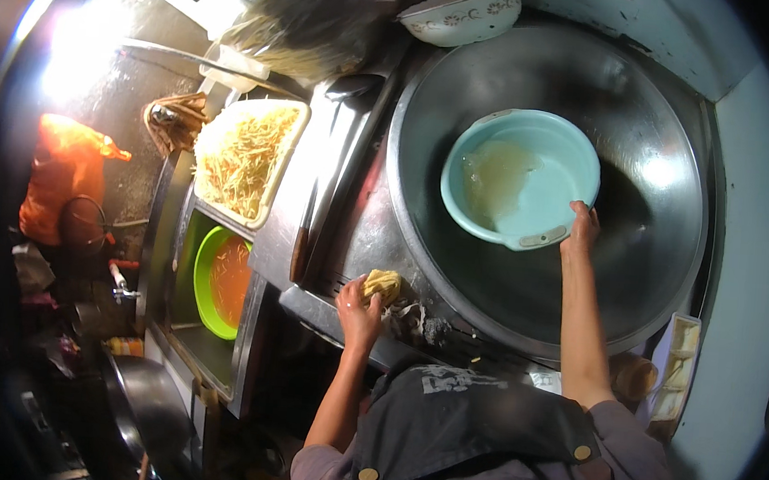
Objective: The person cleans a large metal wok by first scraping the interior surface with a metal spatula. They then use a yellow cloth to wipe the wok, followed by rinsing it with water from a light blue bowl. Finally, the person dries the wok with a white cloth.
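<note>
My right hand [581, 228] grips the rim of a turquoise plastic basin [549, 178] beside its handle. The basin is over the inside of a large metal wok [635, 284], with a little cloudy, yellowish liquid pooled on its left side. Whether the basin rests on the wok cannot be told. My left hand [361, 308] has its fingers around a crumpled yellowish cloth [382, 285] at the counter's front edge, left of the wok. Next to the cloth lie a grey scouring pad [436, 330] and dark, wet scraps.
To the left, a tray [274, 195] heaped with pale shreds stands above a sink holding a green basin [204, 281] of orange liquid. A long-handled ladle [355, 87] lies between tray and wok. A patterned enamel bowl [464, 15] sits at the wok's back rim.
</note>
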Demonstrator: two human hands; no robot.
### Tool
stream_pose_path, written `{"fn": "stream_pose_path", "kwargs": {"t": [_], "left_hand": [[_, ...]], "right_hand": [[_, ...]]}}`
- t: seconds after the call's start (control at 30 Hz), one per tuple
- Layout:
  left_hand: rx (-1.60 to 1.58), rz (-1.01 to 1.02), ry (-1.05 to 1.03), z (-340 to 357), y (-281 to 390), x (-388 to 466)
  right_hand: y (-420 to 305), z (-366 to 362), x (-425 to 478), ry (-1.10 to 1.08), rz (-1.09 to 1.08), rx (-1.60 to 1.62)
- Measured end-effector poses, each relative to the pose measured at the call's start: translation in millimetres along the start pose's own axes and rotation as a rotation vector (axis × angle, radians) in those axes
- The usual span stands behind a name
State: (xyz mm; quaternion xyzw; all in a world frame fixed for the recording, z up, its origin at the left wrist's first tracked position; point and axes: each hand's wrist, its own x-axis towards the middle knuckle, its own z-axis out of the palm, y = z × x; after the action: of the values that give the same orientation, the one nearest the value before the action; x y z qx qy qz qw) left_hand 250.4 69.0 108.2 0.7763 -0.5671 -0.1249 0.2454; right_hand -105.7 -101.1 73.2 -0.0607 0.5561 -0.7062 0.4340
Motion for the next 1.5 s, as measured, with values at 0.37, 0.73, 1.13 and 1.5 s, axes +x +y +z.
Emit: {"fn": "stream_pose_path", "kwargs": {"t": [0.37,0.73,1.13,1.5], "left_hand": [[-0.798,-0.145,-0.09,4,42,-8],[-1.308,-0.228,0.354,-128,-1,-83],[-1.3,-0.393,1.032,-217,-212,-118],[-1.732,-0.487,1.347,-186,-404,-122]], "right_hand": [[-78,-1,-63,-0.334,-0.1,-0.149],[-69,106,-242,-0.797,-0.06,-0.301],[116,244,-519,-1.338,0.168,-0.381],[264,277,-729,-1.957,-0.381,-0.646]]}}
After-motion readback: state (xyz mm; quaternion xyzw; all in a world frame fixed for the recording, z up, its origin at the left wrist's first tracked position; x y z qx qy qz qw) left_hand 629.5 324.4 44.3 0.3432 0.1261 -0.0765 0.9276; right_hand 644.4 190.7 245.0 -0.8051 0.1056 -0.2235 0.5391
